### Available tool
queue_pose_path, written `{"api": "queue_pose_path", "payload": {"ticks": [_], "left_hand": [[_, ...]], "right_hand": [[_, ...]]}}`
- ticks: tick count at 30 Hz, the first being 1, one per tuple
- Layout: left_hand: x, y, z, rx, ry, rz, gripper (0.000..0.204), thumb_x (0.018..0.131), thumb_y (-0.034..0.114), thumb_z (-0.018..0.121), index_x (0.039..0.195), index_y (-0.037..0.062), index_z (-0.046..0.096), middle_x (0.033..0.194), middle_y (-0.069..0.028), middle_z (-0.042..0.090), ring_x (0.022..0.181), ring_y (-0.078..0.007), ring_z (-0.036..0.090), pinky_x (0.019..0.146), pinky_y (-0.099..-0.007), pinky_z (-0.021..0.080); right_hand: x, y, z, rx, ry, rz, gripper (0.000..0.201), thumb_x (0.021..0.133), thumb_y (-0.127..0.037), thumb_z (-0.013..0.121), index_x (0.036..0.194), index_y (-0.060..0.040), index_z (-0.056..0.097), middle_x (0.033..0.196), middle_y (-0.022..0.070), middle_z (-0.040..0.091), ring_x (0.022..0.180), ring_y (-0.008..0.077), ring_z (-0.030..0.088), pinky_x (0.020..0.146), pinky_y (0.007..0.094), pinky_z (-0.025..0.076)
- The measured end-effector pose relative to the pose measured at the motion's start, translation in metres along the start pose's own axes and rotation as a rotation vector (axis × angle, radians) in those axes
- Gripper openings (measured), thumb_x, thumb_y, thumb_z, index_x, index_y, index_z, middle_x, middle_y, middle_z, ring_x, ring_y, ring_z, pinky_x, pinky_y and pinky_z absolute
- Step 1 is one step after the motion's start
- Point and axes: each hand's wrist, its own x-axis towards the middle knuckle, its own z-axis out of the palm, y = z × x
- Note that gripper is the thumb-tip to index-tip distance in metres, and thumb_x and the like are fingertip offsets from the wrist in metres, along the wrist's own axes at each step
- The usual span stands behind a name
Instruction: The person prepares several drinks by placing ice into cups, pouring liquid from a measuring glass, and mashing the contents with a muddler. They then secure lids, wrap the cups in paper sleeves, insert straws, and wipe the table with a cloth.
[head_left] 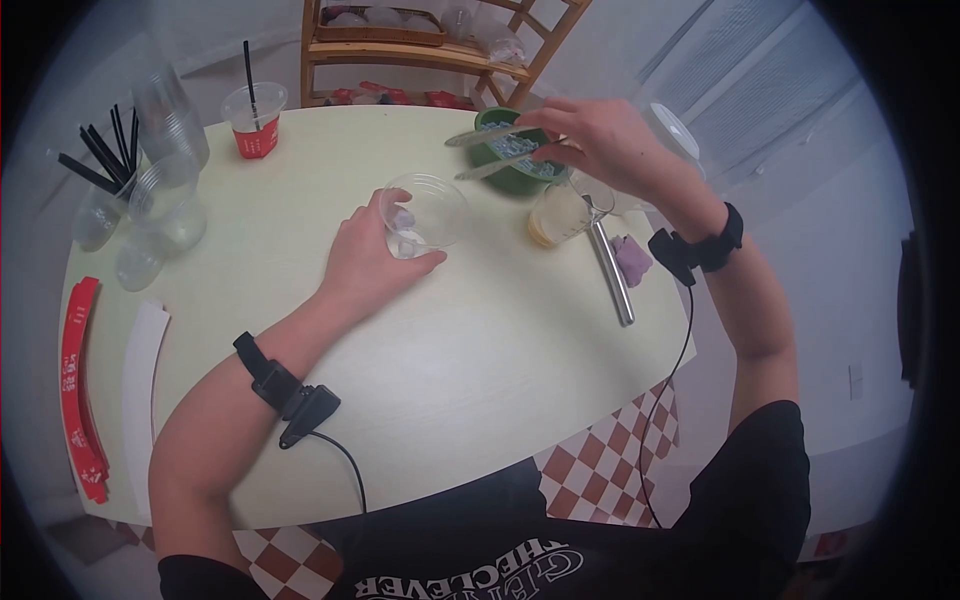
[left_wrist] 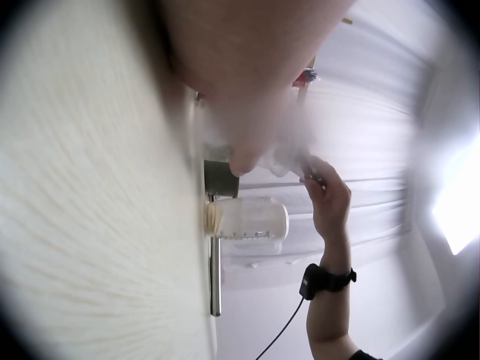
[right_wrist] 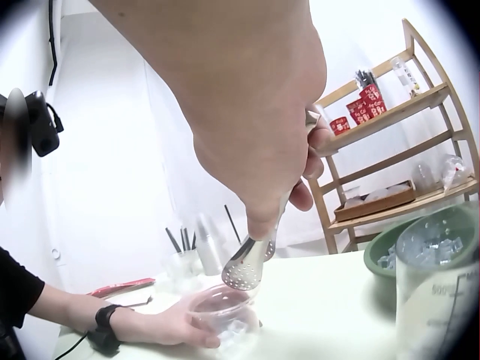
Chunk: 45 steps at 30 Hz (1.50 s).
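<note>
My left hand (head_left: 365, 255) curls round a clear plastic cup (head_left: 432, 212) standing on the table, thumb and fingers on either side of it. A few ice cubes (right_wrist: 234, 330) lie at the cup's bottom. My right hand (head_left: 600, 140) is raised at the far right and grips metal tongs (head_left: 490, 172). Their two perforated ends (right_wrist: 244, 274) point toward the cup, spread apart with nothing visible between them. Behind the tongs stands a green bowl (head_left: 518, 182) full of ice cubes (right_wrist: 435, 251). In the left wrist view, the held cup is mostly blurred and hidden by the hand.
A measuring jug (head_left: 558, 218) with some light brown liquid stands near the bowl. Beside it lie a metal rod (head_left: 612, 275) and a purple cloth (head_left: 632, 260). A red-sleeved cup (head_left: 257, 135), stacked clear cups (head_left: 170, 120), black straws (head_left: 105, 155) and red sleeves (head_left: 80, 390) sit leftward.
</note>
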Motion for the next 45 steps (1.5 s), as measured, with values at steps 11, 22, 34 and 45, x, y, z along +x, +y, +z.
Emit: {"api": "queue_pose_path", "payload": {"ticks": [11, 22, 34, 45], "left_hand": [[0.001, 0.003, -0.001, 0.007, -0.018, -0.015, 0.081, 0.077, 0.032, 0.094, 0.141, 0.0023, 0.053, 0.122, -0.0199, 0.073, 0.116, -0.0334, 0.072, 0.102, -0.0422, 0.055], [0.001, 0.004, -0.002, 0.009, -0.029, -0.017, 0.082, 0.077, 0.032, 0.094, 0.141, 0.0013, 0.053, 0.123, -0.0210, 0.073, 0.116, -0.0339, 0.072, 0.102, -0.0423, 0.055], [0.002, 0.004, -0.002, 0.032, -0.029, -0.010, 0.081, 0.077, 0.032, 0.094, 0.140, 0.0023, 0.053, 0.123, -0.0213, 0.073, 0.116, -0.0353, 0.073, 0.101, -0.0424, 0.056], [0.001, 0.000, 0.000, 0.050, -0.019, -0.009, 0.081, 0.078, 0.033, 0.093, 0.141, 0.0028, 0.053, 0.124, -0.0183, 0.073, 0.116, -0.0319, 0.071, 0.102, -0.0427, 0.055]], "right_hand": [[-0.032, 0.120, 0.055, -0.276, -0.396, 0.416, 0.038, 0.093, -0.033, 0.081, 0.128, -0.0197, 0.076, 0.108, 0.0054, 0.075, 0.105, 0.0318, 0.073, 0.088, 0.0456, 0.059], [-0.011, 0.140, 0.081, -0.248, -0.502, 0.399, 0.039, 0.094, -0.031, 0.080, 0.131, -0.0220, 0.075, 0.113, 0.0058, 0.077, 0.107, 0.0313, 0.073, 0.089, 0.0450, 0.059], [-0.015, 0.095, 0.023, -0.189, -0.167, 0.287, 0.030, 0.096, -0.022, 0.077, 0.125, -0.0157, 0.077, 0.106, 0.0060, 0.075, 0.093, 0.0280, 0.074, 0.081, 0.0426, 0.057], [0.015, -0.033, 0.000, 0.205, -0.228, 0.196, 0.036, 0.099, -0.033, 0.076, 0.131, -0.0153, 0.074, 0.107, 0.0089, 0.077, 0.096, 0.0295, 0.074, 0.084, 0.0418, 0.057]]}}
